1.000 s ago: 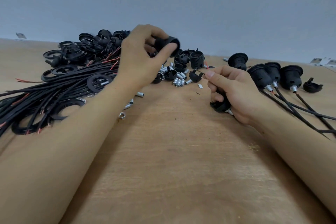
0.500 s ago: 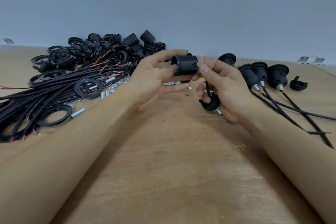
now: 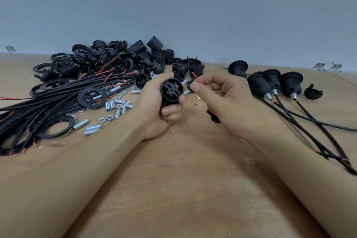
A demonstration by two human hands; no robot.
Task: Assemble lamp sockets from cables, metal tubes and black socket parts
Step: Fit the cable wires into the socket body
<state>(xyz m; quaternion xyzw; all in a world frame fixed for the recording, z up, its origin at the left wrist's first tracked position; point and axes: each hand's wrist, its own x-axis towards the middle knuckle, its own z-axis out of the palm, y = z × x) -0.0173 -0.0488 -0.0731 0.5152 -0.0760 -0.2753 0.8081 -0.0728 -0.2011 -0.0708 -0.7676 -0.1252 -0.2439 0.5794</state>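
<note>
At the centre of the head view, the left hand [image 3: 160, 106] grips a black socket body [image 3: 171, 91], fingers and thumb curled round its barrel, its slotted inner end facing the camera. Just to its right, the right hand [image 3: 222, 98] pinches a red wire [image 3: 196, 79] between thumb and forefinger; the wire tip points up and to the left, close to the socket body but apart from it. Lower in the same hand sits a black part [image 3: 213, 117], mostly hidden by the palm.

On the surface [image 3: 183, 179] to the left lies a bundle of black cables [image 3: 48, 106] with red wire ends. Black rings [image 3: 92, 97] rest on and beside the bundle. Short metal tubes [image 3: 116, 106] and nuts [image 3: 110, 117] are scattered between the bundle and the left hand. Behind them, against the wall [image 3: 193, 6], stands a pile of black socket parts [image 3: 119, 58].

To the right lie four assembled sockets [image 3: 270, 83], three of them side by side, their cables running toward the near right edge. A loose black cap [image 3: 313, 92] lies just beside the rightmost one.
</note>
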